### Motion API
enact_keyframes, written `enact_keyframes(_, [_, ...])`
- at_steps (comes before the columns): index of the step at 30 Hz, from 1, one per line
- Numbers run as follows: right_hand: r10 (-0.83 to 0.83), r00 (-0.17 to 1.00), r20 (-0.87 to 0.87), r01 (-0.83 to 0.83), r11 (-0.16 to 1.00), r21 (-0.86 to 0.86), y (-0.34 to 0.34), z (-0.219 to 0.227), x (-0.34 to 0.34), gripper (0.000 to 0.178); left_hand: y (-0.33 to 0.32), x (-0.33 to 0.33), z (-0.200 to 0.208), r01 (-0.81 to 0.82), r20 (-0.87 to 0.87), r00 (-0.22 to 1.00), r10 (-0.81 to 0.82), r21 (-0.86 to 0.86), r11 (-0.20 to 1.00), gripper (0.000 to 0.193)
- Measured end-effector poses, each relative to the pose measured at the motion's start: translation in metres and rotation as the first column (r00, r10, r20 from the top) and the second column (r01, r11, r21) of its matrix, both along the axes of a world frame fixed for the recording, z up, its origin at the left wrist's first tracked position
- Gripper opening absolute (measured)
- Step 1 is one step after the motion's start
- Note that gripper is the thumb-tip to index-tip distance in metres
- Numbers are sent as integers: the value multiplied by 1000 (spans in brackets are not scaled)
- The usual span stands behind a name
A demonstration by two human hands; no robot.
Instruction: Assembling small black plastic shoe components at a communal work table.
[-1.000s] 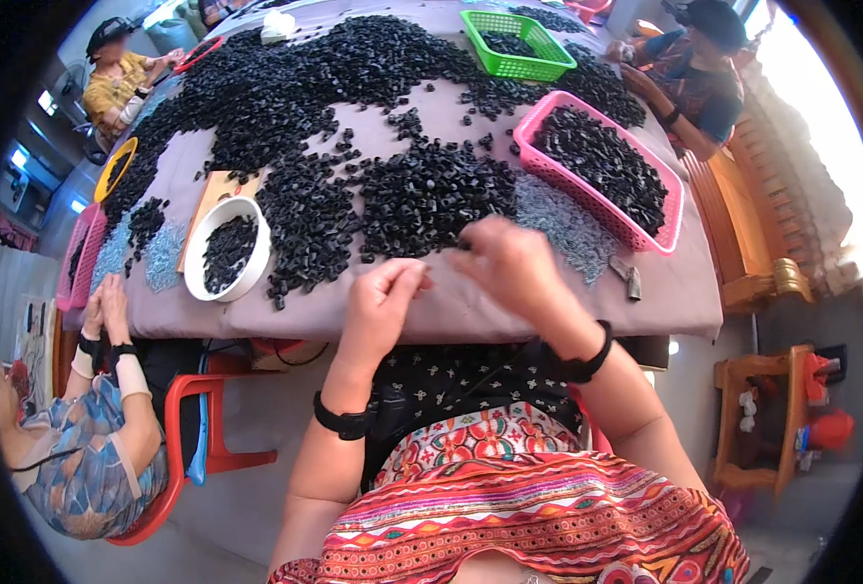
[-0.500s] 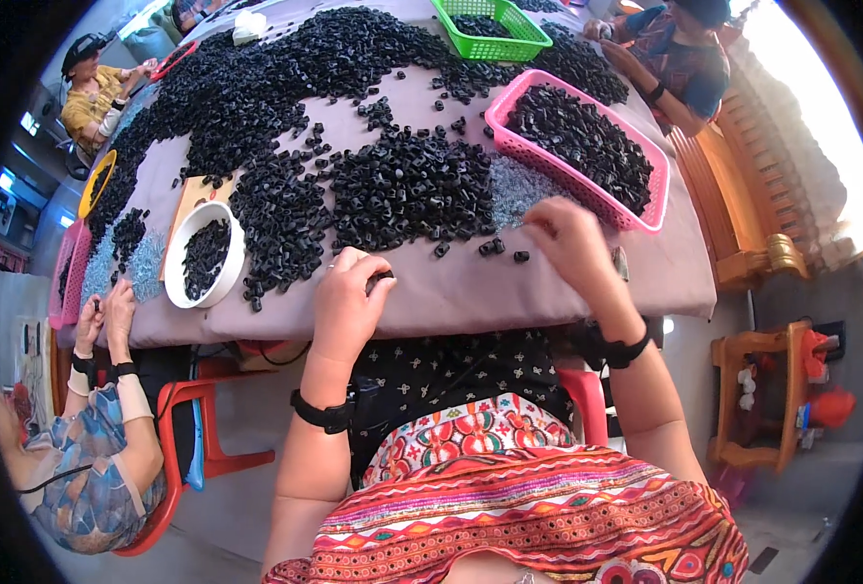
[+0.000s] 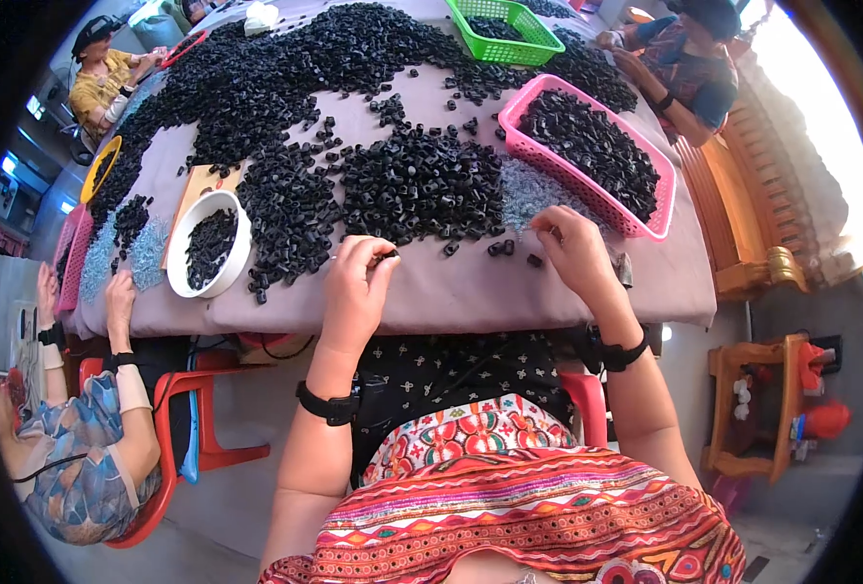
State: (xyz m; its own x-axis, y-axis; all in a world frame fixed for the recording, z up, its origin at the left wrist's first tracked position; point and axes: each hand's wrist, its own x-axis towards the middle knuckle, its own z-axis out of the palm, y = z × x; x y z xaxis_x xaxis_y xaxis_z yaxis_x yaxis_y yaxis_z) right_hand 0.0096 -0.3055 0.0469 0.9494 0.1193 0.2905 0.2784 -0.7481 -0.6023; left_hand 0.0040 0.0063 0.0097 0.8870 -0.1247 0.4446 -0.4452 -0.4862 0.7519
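My left hand (image 3: 356,282) pinches a small black plastic part (image 3: 387,255) between thumb and fingers, just above the near side of the table. My right hand (image 3: 575,251) is at the near edge of a pile of small clear, bluish pieces (image 3: 538,190). Its fingers are curled together, and whatever lies between them is too small to make out. A heap of short black plastic parts (image 3: 422,185) spreads in front of both hands. Several loose ones lie between my hands. To the right of the heap stands a pink basket (image 3: 667,200) filled with black parts.
A white bowl (image 3: 240,255) of black pieces stands left, beside a wooden board (image 3: 198,185). Farther off are a green basket (image 3: 509,51) and a larger black heap (image 3: 353,49). A person (image 3: 91,457) sits at left; two others work across the cloth-covered table (image 3: 470,302).
My left hand has shifted slightly right and up with the black part. My right hand has turned, fingers now at the clear pieces' edge. The neighbour's hands at left have moved apart.
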Motion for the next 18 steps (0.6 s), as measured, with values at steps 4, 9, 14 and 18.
enact_keyframes(4, [19, 1000, 1, -19, 991, -132, 5, -8, 4, 16, -1, 0, -5, -30, -49, 998, 27, -79, 996, 13])
enact_keyframes(9, [-46, 999, 1, 45, 969, -245, 21, -12, 5, 16, -1, -4, 1, -84, -247, 968, 37, -181, 980, 17])
enact_keyframes(14, [-30, 997, 68, 46, 966, -255, 19, -18, 6, 10, -4, -2, -5, -51, -227, 974, -7, -250, 967, 20])
enact_keyframes(18, [-36, 994, 101, 38, 999, -21, 22, -11, 2, 17, -8, -5, -3, -5, -241, 968, -65, -278, 961, 25])
